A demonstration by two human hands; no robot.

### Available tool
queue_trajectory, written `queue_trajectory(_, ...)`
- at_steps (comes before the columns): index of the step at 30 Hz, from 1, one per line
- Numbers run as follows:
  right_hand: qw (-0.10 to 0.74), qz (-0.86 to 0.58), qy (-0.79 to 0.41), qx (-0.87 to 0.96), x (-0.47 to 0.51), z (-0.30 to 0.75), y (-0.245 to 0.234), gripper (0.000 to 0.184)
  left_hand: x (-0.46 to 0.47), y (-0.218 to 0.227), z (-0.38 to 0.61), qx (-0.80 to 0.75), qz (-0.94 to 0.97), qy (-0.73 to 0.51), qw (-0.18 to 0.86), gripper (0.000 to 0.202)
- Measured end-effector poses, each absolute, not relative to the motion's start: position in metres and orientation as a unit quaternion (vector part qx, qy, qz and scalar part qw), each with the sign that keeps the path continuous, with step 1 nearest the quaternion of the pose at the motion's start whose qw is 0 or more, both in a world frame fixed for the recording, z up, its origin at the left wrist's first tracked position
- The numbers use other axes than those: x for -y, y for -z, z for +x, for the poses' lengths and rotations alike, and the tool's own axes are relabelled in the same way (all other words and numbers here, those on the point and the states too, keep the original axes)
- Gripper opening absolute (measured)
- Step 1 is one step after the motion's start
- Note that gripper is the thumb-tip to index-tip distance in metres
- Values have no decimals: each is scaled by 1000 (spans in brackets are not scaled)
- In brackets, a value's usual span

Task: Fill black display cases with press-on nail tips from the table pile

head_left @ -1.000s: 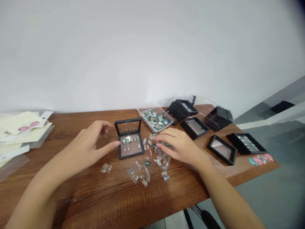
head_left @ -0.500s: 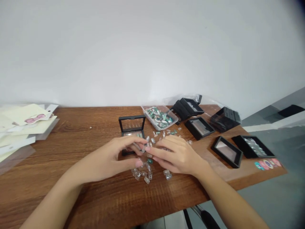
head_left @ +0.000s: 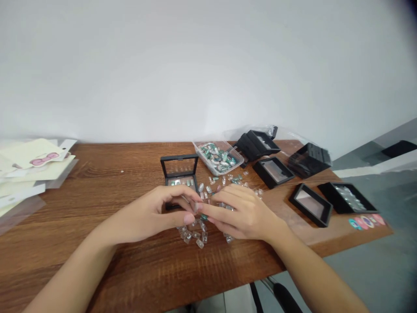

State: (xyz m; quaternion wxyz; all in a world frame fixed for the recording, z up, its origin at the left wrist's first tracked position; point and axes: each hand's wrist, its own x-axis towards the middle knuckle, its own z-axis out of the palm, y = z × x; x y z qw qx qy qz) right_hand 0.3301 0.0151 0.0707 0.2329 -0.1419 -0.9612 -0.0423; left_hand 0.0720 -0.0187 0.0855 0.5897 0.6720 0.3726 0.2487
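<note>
Beyond, plastic tray point(head_left: 228, 168), black cases point(head_left: 273, 180), hands point(head_left: 150, 213) point(head_left: 243, 213) covering loose press-on nails point(head_left: 192, 234)

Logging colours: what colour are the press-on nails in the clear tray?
The press-on nails are teal-green and silver in the head view.

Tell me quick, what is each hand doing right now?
Left hand: curled, fingertips at the right hand's; can't tell if it's holding anything.
Right hand: curled over the scattered press-on nails; can't tell if it's holding one.

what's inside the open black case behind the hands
The open black display case holds a few press-on nails on its lower panel; the left hand covers the front part, hiding what lies there.
</note>
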Motion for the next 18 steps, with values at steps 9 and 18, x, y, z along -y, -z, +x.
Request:
queue_trajectory(9,221,-150,61,962,-14,328,-70,41,19,-80,72,-386,668,-249,586,27)
queue_trajectory(18,234,-149,73,958,-13,328,-72,40,18,-83,70,-367,664,-271,592,24)
